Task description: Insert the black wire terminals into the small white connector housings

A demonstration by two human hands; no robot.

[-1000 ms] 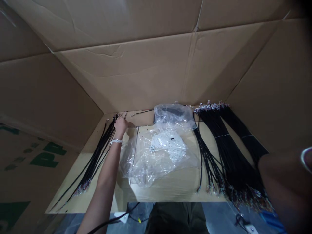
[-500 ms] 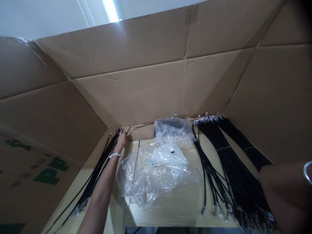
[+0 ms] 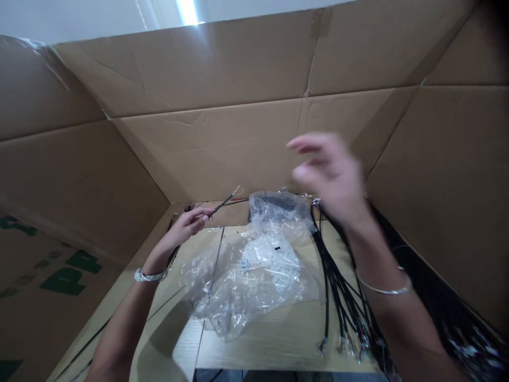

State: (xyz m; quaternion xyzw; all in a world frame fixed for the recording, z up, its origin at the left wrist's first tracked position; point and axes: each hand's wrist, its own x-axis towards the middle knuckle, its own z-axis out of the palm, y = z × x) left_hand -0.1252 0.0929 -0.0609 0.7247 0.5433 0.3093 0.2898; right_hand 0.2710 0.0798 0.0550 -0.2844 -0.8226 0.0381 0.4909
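My left hand (image 3: 190,221) is raised at the back left of the table and pinches one thin black cable (image 3: 224,201), whose stripped end points up and to the right. My right hand (image 3: 332,178) hovers in the air above the table's back right, blurred, with its fingers apart and nothing in them. Below it lies a large bundle of black cables (image 3: 350,297). A clear plastic bag of small white parts (image 3: 258,265) sits in the middle of the wooden table (image 3: 278,339).
Tall cardboard walls (image 3: 222,143) enclose the table at the back, left and right. Another bundle of black cables (image 3: 85,345) runs along the left edge, mostly behind my left arm. A second clear bag with something dark (image 3: 280,204) lies at the back.
My left hand has lifted one cable off the left bundle and drawn it back toward me. My right hand has come up from the lower right into the air over the right bundle.
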